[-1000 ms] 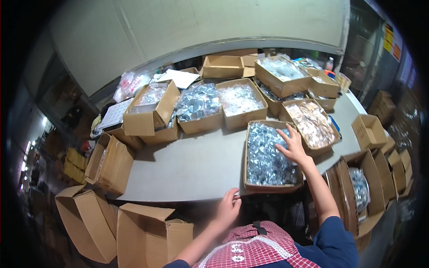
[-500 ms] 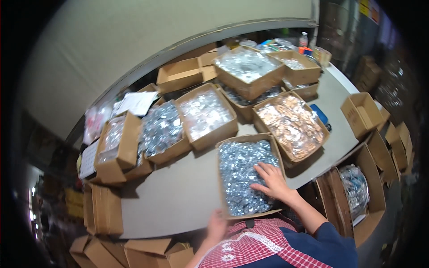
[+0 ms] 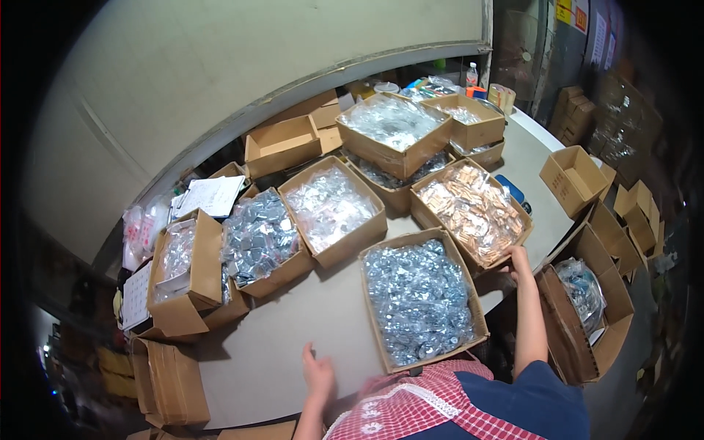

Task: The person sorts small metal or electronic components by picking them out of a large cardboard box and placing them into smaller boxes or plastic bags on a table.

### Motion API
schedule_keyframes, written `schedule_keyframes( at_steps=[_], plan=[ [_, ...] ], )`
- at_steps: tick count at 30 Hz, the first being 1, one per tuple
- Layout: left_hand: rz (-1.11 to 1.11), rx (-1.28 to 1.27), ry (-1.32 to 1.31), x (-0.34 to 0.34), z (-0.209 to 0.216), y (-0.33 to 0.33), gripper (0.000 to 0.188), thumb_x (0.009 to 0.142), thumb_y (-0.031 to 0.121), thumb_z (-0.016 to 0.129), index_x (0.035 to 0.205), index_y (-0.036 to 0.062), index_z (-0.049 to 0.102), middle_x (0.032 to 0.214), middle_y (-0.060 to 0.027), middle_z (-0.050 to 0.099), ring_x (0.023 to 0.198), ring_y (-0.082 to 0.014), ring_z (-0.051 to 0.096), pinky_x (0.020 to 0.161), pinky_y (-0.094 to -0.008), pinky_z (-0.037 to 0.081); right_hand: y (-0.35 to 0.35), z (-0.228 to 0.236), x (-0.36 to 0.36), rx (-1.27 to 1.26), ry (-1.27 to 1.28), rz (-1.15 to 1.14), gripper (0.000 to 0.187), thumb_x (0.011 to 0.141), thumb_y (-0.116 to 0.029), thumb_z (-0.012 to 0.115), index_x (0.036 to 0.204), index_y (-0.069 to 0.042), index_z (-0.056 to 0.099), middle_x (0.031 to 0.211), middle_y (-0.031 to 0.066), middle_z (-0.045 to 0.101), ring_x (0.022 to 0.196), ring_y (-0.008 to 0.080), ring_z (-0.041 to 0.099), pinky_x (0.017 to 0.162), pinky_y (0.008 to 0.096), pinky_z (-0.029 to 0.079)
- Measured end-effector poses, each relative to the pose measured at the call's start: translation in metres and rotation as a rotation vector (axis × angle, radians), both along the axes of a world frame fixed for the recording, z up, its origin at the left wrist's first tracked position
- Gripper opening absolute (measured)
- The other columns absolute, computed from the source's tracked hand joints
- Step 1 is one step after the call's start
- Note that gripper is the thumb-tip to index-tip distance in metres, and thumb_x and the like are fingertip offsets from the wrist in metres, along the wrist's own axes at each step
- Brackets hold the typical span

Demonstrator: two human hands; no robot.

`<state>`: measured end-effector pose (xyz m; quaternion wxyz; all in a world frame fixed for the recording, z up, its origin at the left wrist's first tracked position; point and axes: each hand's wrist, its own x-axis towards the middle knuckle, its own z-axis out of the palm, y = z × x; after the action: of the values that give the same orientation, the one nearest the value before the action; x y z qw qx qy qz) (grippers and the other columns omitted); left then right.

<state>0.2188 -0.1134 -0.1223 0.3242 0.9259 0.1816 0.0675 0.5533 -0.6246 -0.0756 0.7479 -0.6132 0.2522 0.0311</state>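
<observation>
At the table's near edge stands a cardboard box of silvery-blue parts in clear bags (image 3: 422, 301). Beyond its right side is a cardboard box of copper-coloured pieces in clear bags (image 3: 473, 205). My right hand (image 3: 518, 264) is at this box's near right side, its fingers closed on the wall. Over the bare table left of the silvery-blue box hovers my left hand (image 3: 318, 372), holding nothing, its fingers apart and slightly blurred.
A box of clear bags (image 3: 330, 209) and a box of grey parts (image 3: 260, 238) stand to the left. Stacked boxes (image 3: 396, 125) sit at the back, near a bottle (image 3: 471, 75). Open cartons (image 3: 576, 183) flank the table's right side; papers (image 3: 209, 196) lie far left.
My right hand has left the silvery-blue parts and moved up and right to the copper-coloured box. My left hand has shifted left, away from the silvery-blue box. The view has shifted slightly.
</observation>
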Motion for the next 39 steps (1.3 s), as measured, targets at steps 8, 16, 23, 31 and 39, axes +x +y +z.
schedule_keyframes(
  at_steps=[8,16,23,31,39],
  plan=[
    [0.501,-0.450,-0.257,-0.060,-0.006,0.063,0.041,0.088,-0.004,0.050,0.129,-0.0016,0.045,0.130,-0.0228,0.052,0.084,-0.0217,0.071,0.071,-0.0288,0.057,-0.002,0.063,-0.046,-0.036,-0.066,-0.024,0.023,0.071,-0.006,0.057,0.090,0.007,0.060,0.080,0.0165,0.065,0.068,0.0299,0.067,0.056,0.0437,0.060],
    [0.742,-0.613,-0.311,-0.047,0.001,0.066,0.026,0.093,0.000,0.047,0.119,-0.0011,0.049,0.103,-0.0115,0.058,0.068,-0.0214,0.067,0.057,-0.0280,0.055,-0.004,0.161,-0.098,-0.160,-0.204,-0.099,0.017,0.072,-0.005,0.058,0.090,-0.003,0.056,0.078,0.0079,0.061,0.059,0.0205,0.060,0.047,0.0291,0.049],
    [0.828,-0.618,-0.292,-0.042,-0.004,0.079,0.026,0.096,0.005,0.048,0.121,-0.0024,0.046,0.098,-0.0114,0.059,0.063,-0.0210,0.065,0.054,-0.0285,0.055,0.004,0.209,-0.137,-0.078,-0.315,-0.060,0.032,0.070,0.000,0.055,0.102,0.001,0.061,0.096,0.0065,0.063,0.089,0.0193,0.058,0.083,0.0302,0.046],
    [-0.025,-1.072,-0.243,0.068,0.098,0.004,0.077,0.094,0.020,0.065,0.152,0.0050,0.016,0.143,-0.0204,0.046,0.137,-0.0287,0.041,0.103,-0.0386,0.046,0.103,0.211,-0.102,0.189,-0.281,0.157,0.018,0.078,-0.003,0.055,0.097,-0.005,0.059,0.093,0.0056,0.060,0.089,0.0182,0.059,0.082,0.0330,0.050],
    [-0.205,-0.120,-0.399,0.127,0.222,0.042,0.121,0.073,0.056,0.077,0.156,0.0079,0.003,0.155,-0.0318,0.014,0.130,-0.0547,0.037,0.095,-0.0509,0.049,0.374,0.185,-0.046,0.356,-0.115,0.575,0.024,0.080,-0.011,0.060,0.100,0.002,0.059,0.088,0.0109,0.065,0.075,0.0202,0.063,0.065,0.0298,0.052]
  ],
)
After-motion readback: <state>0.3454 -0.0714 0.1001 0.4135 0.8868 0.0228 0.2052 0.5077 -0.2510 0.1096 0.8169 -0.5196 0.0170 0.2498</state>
